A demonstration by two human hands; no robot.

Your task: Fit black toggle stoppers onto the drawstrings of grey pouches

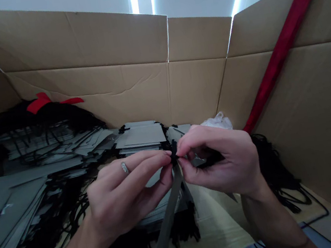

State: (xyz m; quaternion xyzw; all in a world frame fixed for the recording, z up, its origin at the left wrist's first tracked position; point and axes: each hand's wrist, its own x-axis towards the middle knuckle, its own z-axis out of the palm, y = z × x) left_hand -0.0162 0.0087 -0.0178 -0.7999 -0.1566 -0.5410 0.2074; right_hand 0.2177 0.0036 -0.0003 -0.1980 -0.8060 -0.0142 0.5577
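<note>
My left hand (131,185), with a ring on one finger, pinches a small black cord piece (173,150) from the left. From the other side, the thumb and forefinger of my right hand (219,157) grip the same cord. A thin grey sheet (170,221), seen nearly edge-on, hangs below the fingertips. More black cord (212,159) lies in my right palm. Exactly how the cord joins the sheet is hidden by my fingers. Behind and beneath my hands is a stack of grey flat pieces (140,136) with black cords at their edges.
Grey sheets with black cords are piled at the left (4,212), with red strips (39,102) on a farther heap. A bundle of black cords (273,164) lies right. Cardboard walls (132,78) stand around the table, a dark red band (285,43) across one. Clear plastic (218,120) lies behind.
</note>
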